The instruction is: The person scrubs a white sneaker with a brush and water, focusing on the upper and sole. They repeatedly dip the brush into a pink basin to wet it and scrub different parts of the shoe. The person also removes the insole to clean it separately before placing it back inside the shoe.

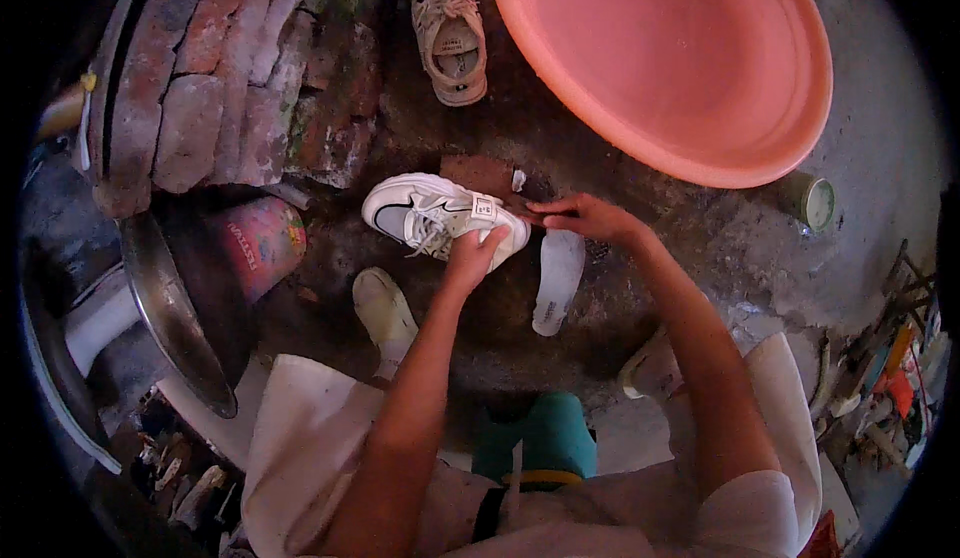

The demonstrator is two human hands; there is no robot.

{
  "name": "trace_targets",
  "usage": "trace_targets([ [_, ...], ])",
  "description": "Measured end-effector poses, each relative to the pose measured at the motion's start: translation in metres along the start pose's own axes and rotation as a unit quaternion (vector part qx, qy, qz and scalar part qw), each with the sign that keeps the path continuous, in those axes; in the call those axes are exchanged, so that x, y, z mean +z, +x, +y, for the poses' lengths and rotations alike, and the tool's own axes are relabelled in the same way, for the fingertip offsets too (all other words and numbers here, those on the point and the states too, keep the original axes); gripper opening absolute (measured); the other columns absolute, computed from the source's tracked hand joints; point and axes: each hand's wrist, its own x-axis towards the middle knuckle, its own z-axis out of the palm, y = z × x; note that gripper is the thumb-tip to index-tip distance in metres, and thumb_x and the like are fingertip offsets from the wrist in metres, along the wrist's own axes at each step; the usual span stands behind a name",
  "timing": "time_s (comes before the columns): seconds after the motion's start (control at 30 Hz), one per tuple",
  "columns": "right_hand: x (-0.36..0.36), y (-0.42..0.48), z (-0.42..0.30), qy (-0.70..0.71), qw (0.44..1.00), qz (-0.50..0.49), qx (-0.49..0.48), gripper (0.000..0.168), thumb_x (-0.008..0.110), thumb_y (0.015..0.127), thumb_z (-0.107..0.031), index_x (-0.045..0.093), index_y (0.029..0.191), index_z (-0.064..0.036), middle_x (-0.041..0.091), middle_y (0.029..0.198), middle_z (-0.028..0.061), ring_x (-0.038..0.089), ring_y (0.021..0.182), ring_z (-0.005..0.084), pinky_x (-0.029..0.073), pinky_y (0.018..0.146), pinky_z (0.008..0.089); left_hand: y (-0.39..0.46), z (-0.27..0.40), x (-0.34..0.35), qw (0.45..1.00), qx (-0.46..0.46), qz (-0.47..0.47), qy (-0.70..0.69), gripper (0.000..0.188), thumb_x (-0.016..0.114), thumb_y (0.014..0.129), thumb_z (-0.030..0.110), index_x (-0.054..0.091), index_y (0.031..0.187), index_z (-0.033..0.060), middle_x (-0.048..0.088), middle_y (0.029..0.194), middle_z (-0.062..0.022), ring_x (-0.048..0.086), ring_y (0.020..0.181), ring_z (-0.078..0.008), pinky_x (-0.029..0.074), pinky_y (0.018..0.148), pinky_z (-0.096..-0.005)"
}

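Note:
A white lace-up sneaker (pixel 420 209) with grey toe and black trim lies on its side, toe to the left. My left hand (pixel 474 256) grips it near the heel, thumb across its side. At the heel end, my right hand (pixel 589 216) has its fingers extended close together. Something dark lies by those fingertips, too dim to tell whether they hold it. Below the right hand a pale insole (pixel 559 284) rests on the wet floor. Beyond the sneaker, a second sneaker (pixel 454 85) stands upright with its laces in.
A large pink plastic basin (pixel 750 171) fills the upper right, beside a can (pixel 820 205). Stacked bricks (pixel 187 122), a colourful bucket (pixel 266 243) and a round metal pan (pixel 180 310) stand left. A brick (pixel 472 171) lies behind the sneaker. Below is a teal stool (pixel 555 430).

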Motion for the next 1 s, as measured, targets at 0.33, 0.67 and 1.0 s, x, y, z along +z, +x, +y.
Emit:
trace_targets([
  [0.33,-0.004,0.016,0.004,-0.06,0.998,-0.01,-0.005,0.038,0.053,0.092,-0.023,0.05,0.127,-0.011,0.058,0.12,0.0073,0.05,0.107,0.0104,0.037,0.095,0.0284,-0.006,0.026,0.003,0.999,-0.039,0.006,0.025,0.037,0.058,0.086,0.033,0.059,0.097,-0.0024,0.064,0.087,-0.0111,0.059,0.079,-0.0186,0.045,0.075,-0.0334],
  [0.67,0.001,0.033,-0.014,-0.143,0.989,0.01,0.042,0.039,0.052,0.09,-0.035,0.053,0.125,-0.019,0.062,0.113,0.0105,0.058,0.099,0.0172,0.042,0.089,0.0314,0.0,0.013,0.003,1.0,-0.023,-0.008,-0.013,0.039,0.059,0.086,0.033,0.058,0.103,-0.0018,0.062,0.094,-0.0072,0.058,0.087,-0.016,0.044,0.08,-0.0311],
  [1.0,0.016,0.082,-0.014,-0.118,0.991,0.053,-0.044,0.036,0.052,0.091,-0.023,0.052,0.126,-0.013,0.059,0.119,0.0113,0.054,0.107,0.016,0.039,0.092,0.0286,0.002,0.017,0.01,1.0,-0.001,0.006,0.004,0.044,0.056,0.086,0.038,0.057,0.101,-0.004,0.062,0.088,-0.0169,0.059,0.084,-0.024,0.044,0.077,-0.0356],
])
